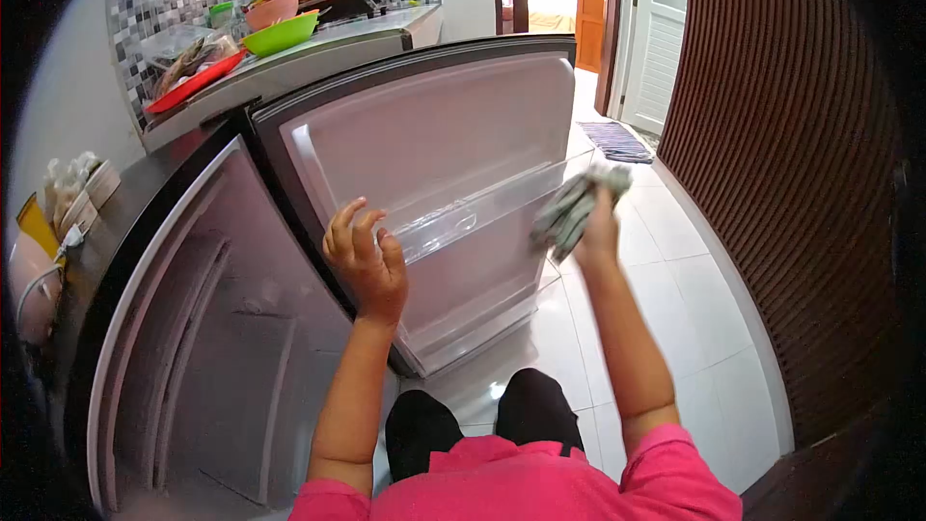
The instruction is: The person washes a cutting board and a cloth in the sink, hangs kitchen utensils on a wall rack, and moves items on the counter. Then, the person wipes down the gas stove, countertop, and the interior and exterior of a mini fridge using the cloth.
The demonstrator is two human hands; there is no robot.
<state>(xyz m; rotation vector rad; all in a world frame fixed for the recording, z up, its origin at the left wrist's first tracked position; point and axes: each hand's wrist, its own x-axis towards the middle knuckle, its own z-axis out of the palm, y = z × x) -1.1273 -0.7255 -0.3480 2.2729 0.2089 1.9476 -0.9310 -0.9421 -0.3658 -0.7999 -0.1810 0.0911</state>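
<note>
An open fridge door [463, 154] with a clear plastic shelf [453, 222] across its inner side spans the middle of the view. My left hand [368, 256] is raised near the left end of that shelf, fingers apart and holding nothing. In my right hand [600, 227] is a crumpled grey-green cloth [576, 207], slightly blurred, near the door's free edge at the right. The fridge interior [222, 328] lies open at the left, with ridged inner walls.
A counter [357, 43] behind the door bears a green bowl [280, 36], a red tray [198, 82] and a pink bowl [271, 12]. Brown ribbed panelling [781, 135] lines the right side. A striped mat [617, 142] lies on the white tiled floor [675, 280].
</note>
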